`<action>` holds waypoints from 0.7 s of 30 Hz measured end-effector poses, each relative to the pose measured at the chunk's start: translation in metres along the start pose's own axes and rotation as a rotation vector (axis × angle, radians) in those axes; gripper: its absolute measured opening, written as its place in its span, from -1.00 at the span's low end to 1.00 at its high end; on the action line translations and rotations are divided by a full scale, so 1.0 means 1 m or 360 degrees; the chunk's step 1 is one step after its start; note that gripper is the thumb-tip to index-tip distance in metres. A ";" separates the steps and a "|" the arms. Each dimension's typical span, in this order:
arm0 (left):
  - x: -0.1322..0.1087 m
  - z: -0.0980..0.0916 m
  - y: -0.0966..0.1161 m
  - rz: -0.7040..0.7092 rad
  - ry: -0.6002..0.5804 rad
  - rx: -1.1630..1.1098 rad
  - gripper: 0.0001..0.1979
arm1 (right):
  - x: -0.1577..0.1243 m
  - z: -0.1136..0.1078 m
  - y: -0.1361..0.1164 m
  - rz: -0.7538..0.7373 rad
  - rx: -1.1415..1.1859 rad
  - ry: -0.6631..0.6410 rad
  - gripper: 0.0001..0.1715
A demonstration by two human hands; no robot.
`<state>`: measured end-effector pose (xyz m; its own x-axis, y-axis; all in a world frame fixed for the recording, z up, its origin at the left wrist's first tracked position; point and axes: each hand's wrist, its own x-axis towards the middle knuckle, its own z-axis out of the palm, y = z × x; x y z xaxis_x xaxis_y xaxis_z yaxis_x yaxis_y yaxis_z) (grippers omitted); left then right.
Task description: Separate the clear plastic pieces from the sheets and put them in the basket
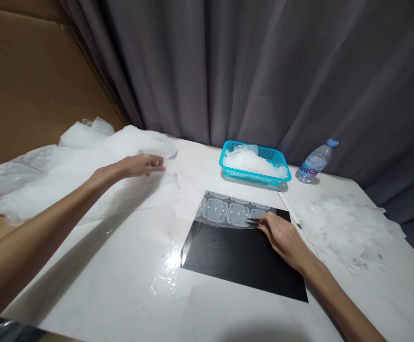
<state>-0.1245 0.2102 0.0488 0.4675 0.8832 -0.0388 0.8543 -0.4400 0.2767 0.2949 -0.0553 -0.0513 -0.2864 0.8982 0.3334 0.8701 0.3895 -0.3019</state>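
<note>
My right hand point(281, 237) is closed around dark, pointed tweezers point(253, 221), whose two tips lie over a clear plastic sheet point(216, 211). Rounded, moulded-looking shapes show in rows across this sheet, which covers the far part of a black mat point(242, 259). To the left, my left hand point(144, 165) hovers at the near right edge of a heap of thin, translucent white sheets point(85, 152). Its fingers are partly bent and apart, with nothing visible between them. Whether it touches the heap I cannot tell.
A turquoise basket point(255, 178) holding whitish translucent pieces stands at the back, beside a water bottle point(313, 164). Scattered clear scraps point(349, 232) lie on the right of the white table point(121, 280). A grey curtain point(235, 71) hangs behind; cardboard point(32, 80) stands at the left.
</note>
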 end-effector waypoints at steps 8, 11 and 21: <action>-0.013 0.059 0.093 0.0223 0.0202 0.0110 -0.52 | -0.009 -0.027 -0.007 0.0154 0.0615 -0.0377 -0.80; -0.041 0.107 0.140 0.0767 -0.0019 -0.0040 -0.48 | -0.009 -0.024 0.002 0.0287 0.0646 -0.0256 -0.79; -0.088 0.146 0.155 0.0998 -0.0034 0.0089 -0.47 | 0.009 0.000 0.052 0.0624 0.0402 0.0400 -0.47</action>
<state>0.0002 0.0406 -0.0453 0.8873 0.4513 0.0951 0.4266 -0.8815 0.2026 0.3379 -0.0271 -0.0643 0.1733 0.9217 0.3469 0.7598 0.0990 -0.6425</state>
